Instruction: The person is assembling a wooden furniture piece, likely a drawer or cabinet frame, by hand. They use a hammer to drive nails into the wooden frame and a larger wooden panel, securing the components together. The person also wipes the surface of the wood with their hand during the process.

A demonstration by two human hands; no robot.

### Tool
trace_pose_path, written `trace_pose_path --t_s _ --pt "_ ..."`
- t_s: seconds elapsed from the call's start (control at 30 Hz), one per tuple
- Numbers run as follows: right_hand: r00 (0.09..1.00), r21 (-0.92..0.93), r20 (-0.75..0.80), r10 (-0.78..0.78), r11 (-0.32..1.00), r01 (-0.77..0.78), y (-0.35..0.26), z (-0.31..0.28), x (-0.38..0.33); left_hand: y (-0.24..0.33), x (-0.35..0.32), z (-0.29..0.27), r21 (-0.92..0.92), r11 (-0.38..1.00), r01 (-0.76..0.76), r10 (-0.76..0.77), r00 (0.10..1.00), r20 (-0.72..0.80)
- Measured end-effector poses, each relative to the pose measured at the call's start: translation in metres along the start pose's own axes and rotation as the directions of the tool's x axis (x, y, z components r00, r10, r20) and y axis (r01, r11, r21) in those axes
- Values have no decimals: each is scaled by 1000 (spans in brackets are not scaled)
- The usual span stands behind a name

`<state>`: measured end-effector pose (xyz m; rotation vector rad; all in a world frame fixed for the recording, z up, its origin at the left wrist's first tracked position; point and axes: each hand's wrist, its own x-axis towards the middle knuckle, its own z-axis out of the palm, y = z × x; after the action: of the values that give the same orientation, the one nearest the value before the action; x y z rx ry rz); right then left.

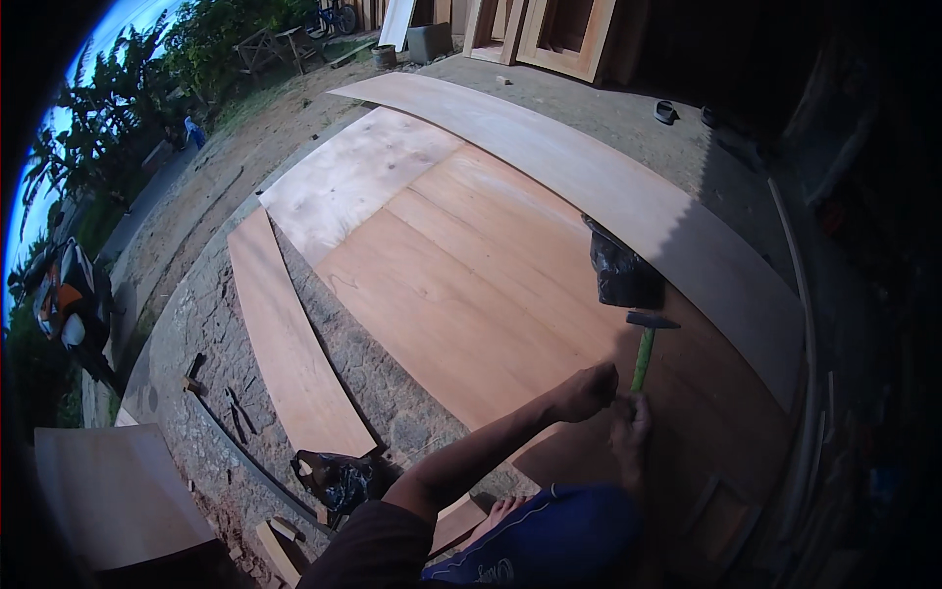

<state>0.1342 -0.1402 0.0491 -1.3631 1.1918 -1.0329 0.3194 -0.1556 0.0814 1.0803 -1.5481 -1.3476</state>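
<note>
My right hand [631, 424] is closed round the green handle of a hammer [642, 361], whose dark head points up and away from me. Just left of it, my left hand [587, 393] is curled into a closed fist above the plywood; whatever its fingers may hold is hidden. Beneath both hands lies a large brown plywood sheet [461, 294], partly in shadow at its near right. A black plastic bag [628, 273] rests on the sheet just beyond the hammer head. Along the sheet's far right side runs a long, paler plywood strip [589, 201].
Left of the sheet, a narrow plywood strip [291, 339] lies on rough concrete. Pliers [238, 408] lie beyond its left edge, and another black plastic bag [339, 481] sits at its near end. Wooden frames [564, 39] lean at the back; a motorcycle [71, 309] is parked far left.
</note>
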Motion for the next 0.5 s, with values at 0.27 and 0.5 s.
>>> trace_pose_path --t_s 0.27,0.5 --pt "963 243 259 70 961 -135 -75 101 43 -18 -37 -35 -615 706 -352 -105 806 -582" --pt "884 174 395 248 925 -337 -72 162 72 -43 -43 -79 -418 789 -451 -116 559 -821"
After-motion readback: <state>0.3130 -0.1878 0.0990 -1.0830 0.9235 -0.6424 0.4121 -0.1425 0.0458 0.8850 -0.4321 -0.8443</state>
